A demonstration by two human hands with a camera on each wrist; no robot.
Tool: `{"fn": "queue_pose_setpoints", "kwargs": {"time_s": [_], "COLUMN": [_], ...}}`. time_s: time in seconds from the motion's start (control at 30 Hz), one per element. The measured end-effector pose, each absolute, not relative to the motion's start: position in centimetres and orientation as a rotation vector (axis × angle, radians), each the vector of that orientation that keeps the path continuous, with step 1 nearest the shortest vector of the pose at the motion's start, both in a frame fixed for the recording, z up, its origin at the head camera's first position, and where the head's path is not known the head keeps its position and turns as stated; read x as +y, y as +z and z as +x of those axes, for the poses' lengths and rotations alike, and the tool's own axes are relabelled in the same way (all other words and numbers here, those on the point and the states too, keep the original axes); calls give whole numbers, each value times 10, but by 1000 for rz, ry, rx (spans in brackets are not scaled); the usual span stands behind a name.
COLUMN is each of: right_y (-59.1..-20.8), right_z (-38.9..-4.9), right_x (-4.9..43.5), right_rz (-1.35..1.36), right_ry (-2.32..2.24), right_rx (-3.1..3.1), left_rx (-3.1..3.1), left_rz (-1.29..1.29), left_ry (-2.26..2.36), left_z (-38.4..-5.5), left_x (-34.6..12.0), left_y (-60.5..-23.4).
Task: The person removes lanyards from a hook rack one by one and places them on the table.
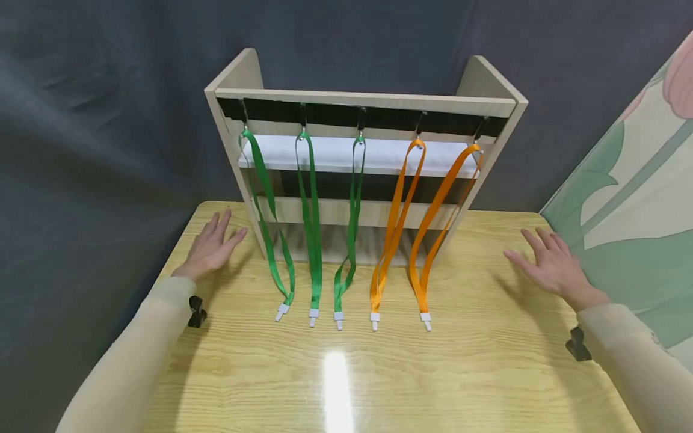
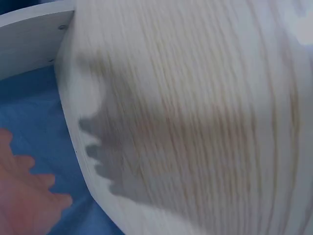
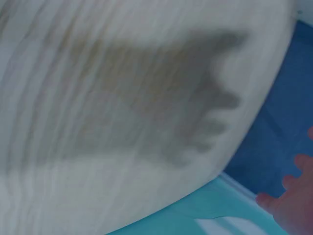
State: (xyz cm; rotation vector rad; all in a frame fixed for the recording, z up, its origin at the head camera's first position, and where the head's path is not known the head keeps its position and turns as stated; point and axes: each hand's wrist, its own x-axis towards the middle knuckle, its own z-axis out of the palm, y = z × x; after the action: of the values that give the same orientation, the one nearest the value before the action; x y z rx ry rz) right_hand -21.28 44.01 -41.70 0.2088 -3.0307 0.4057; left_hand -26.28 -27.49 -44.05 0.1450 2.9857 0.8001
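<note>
My left hand (image 1: 210, 248) hovers over the table left of a wooden rack (image 1: 354, 211), fingers spread and holding nothing. On the far right my right hand (image 1: 556, 269) is also held above the table with spread fingers and nothing in it. From hooks on the rack hang three green lanyards (image 1: 316, 240) and, to their right, two orange lanyards (image 1: 397, 219). Each ends in a white plastic clip (image 1: 314, 314) at the front. Both wrist views catch part of a hand and its shadow on the tabletop; neither shows a lanyard.
The light wood table (image 1: 260, 373) carries the rack at its back edge. Dark cloth (image 1: 357, 42) stands behind and to the left. A floral curtain (image 1: 639, 222) borders the right side. Black straps (image 1: 197, 311) sit on both wrists.
</note>
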Motion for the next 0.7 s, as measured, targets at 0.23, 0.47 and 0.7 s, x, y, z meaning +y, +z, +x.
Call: {"fn": "queue_pose_setpoints", "kwargs": {"time_s": [0.23, 0.47, 0.7], "right_y": [-388, -353, -320], "right_z": [-215, -211, -206], "right_x": [413, 381, 350], "right_rz": [348, 383, 500], "right_ry": [552, 561, 561], "right_rx": [-2858, -2588, -2368], "left_rx": [2866, 2612, 2422], "left_rz": [193, 295, 342], "left_ry": [1247, 1719, 1936], "left_z": [-255, -251, -250], "left_x": [-269, -258, -249], "left_y": [-440, -433, -425]}}
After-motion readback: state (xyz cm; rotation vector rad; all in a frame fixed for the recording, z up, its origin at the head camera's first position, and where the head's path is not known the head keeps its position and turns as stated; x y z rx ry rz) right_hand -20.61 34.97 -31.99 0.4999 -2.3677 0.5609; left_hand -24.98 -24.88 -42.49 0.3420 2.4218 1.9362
